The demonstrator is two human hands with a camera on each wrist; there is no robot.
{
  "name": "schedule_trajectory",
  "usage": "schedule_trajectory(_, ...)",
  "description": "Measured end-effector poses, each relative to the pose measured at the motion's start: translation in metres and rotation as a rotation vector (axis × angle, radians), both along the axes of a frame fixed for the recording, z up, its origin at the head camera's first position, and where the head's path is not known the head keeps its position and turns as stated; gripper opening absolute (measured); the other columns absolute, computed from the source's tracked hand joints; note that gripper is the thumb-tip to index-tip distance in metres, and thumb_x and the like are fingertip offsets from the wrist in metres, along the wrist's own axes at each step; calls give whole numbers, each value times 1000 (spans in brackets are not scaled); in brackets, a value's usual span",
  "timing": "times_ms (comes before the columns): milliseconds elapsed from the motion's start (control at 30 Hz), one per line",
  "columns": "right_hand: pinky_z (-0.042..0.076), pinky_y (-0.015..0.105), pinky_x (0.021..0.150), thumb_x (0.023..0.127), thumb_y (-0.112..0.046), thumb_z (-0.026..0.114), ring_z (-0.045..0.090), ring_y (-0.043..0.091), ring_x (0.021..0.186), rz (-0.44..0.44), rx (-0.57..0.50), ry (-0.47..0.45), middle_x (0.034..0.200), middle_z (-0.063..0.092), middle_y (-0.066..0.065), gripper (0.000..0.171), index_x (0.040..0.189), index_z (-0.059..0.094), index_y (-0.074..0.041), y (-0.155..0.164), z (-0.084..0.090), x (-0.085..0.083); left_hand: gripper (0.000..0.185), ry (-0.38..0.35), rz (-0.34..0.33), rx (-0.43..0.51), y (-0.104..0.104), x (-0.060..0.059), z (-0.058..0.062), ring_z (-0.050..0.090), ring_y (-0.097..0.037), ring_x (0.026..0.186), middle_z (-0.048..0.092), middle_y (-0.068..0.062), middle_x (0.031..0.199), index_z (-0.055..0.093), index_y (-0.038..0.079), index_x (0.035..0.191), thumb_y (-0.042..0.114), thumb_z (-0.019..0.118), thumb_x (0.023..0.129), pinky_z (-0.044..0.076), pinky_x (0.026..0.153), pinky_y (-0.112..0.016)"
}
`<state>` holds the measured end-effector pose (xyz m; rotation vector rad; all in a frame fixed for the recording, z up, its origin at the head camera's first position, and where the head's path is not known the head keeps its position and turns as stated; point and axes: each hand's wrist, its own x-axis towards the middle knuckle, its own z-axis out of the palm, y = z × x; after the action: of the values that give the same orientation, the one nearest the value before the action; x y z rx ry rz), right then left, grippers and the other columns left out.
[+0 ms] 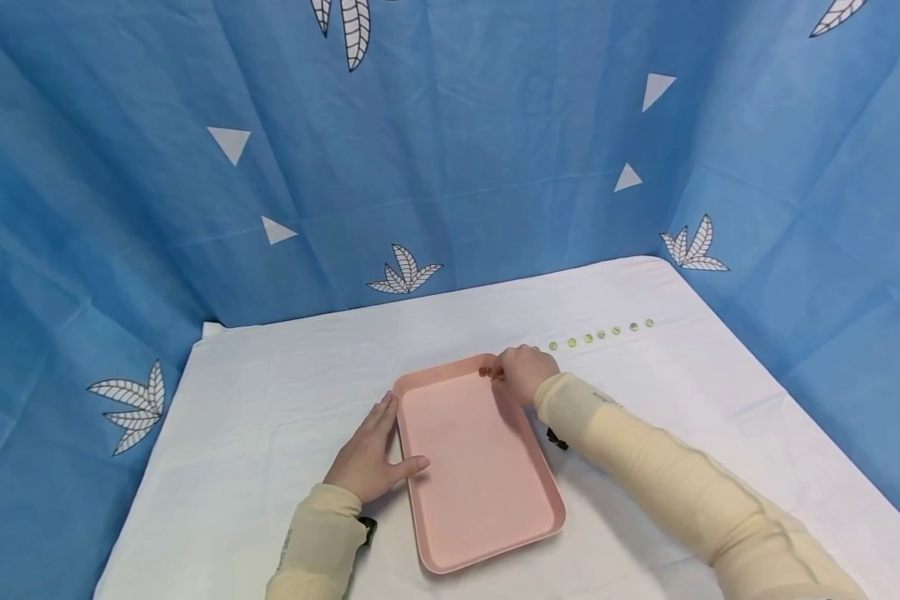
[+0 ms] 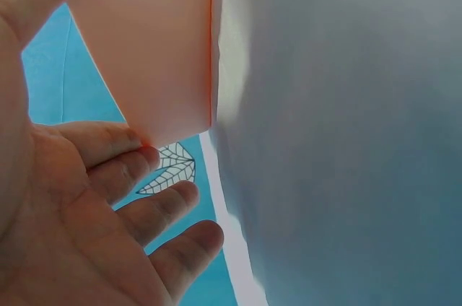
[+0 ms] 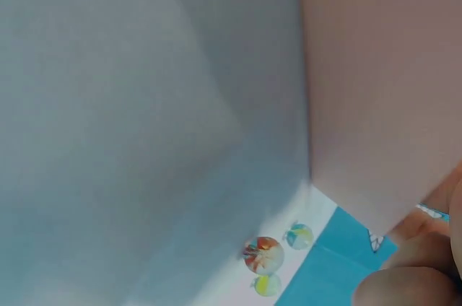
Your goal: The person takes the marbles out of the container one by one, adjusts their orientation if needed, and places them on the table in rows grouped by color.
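A shallow pink tray (image 1: 480,467) lies on the white cloth. At its left rim is my left hand (image 1: 371,458), the thumb hooked over the edge and the fingers spread loosely along the outer wall. In the left wrist view, those fingers (image 2: 155,226) reach past the tray's corner. My right hand (image 1: 525,372) bends over the far right corner, its curled fingertips pinching a small reddish-brown marble (image 1: 499,376). Beside it in that corner sit reddish-brown marbles (image 1: 483,372). The wrist and tray wall hide most of this grip in the right wrist view.
Several yellow-green glass marbles (image 1: 588,338) form a line on the cloth, right of the tray's far end. An orange-and-white marble (image 3: 264,255) lies near them in the right wrist view. A blue curtain (image 1: 450,150) hangs behind the table (image 1: 270,400).
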<state>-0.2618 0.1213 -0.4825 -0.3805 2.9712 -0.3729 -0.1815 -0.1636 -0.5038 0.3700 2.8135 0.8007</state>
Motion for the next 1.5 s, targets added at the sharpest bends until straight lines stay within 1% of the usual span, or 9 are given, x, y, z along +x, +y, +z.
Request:
schedule_trajectory(267, 53, 31, 58, 90, -24, 67, 66, 17, 74, -3, -91, 13, 105, 71, 1, 19, 107, 74, -19, 7, 18, 7, 112, 4, -4, -3, -3, 0, 1, 18, -31, 145, 13, -4, 161, 16, 13, 155, 60, 75, 73, 26, 114, -49)
schedule_trajectory(533, 57, 40, 71, 91, -29, 67, 68, 22, 81, -44, -165, 60, 106, 71, 6, 23, 108, 74, -16, 33, 32, 7, 113, 6, -5, -3, -2, -1, 2, 18, -31, 145, 14, -6, 161, 16, 12, 155, 60, 76, 72, 26, 113, -50)
schedule_trajectory(667, 56, 42, 68, 92, -28, 66, 68, 20, 74, -76, -194, 59, 102, 72, 7, 23, 108, 74, -15, 50, 35, 5, 113, 4, -2, -9, -2, -2, 1, 18, -31, 145, 14, -5, 161, 16, 12, 155, 60, 76, 72, 25, 114, -50)
schedule_trajectory(833, 56, 43, 70, 91, -28, 65, 68, 24, 82, -127, -197, 66, 104, 72, 9, 24, 109, 74, -13, 71, 34, 3, 113, -1, 2, -4, -2, -2, 0, 18, -31, 145, 14, -4, 161, 16, 12, 155, 60, 76, 71, 25, 114, -50)
schedule_trajectory(967, 54, 41, 65, 92, -28, 65, 67, 22, 75, -166, -192, 56, 103, 72, 10, 25, 109, 73, -13, 88, 30, 3, 114, -6, 5, 4, -1, -1, 0, 18, -31, 145, 14, -3, 161, 18, 13, 155, 61, 76, 70, 25, 114, -51)
schedule_trajectory(1233, 54, 41, 62, 91, -28, 65, 64, 20, 63, -220, -186, 25, 72, 72, 4, 25, 108, 74, -12, 118, 17, 6, 113, -5, 3, 9, 0, -1, 1, 19, -32, 144, 14, -3, 161, 18, 13, 155, 61, 76, 71, 26, 113, -51)
schedule_trajectory(1300, 53, 41, 62, 90, -27, 65, 64, 20, 62, -226, -184, 18, 71, 71, 5, 25, 107, 74, -11, 123, 14, 6, 113, -8, 4, 10, 0, 0, 1, 19, -31, 144, 14, -3, 161, 18, 14, 155, 60, 76, 71, 26, 113, -51)
schedule_trajectory(1367, 54, 43, 65, 90, -26, 66, 66, 23, 67, -232, -179, 15, 78, 73, 9, 23, 105, 74, -11, 127, 10, 7, 112, -8, 4, 10, 0, 0, 1, 19, -31, 144, 13, -3, 161, 18, 14, 155, 60, 76, 71, 26, 113, -51)
schedule_trajectory(1500, 53, 51, 78, 88, -24, 68, 65, 37, 96, -237, -159, 33, 110, 69, 17, 19, 100, 76, -12, 132, 4, 8, 112, -2, 2, 9, -1, 0, 1, 19, -31, 144, 14, -3, 160, 18, 13, 155, 59, 77, 71, 26, 113, -51)
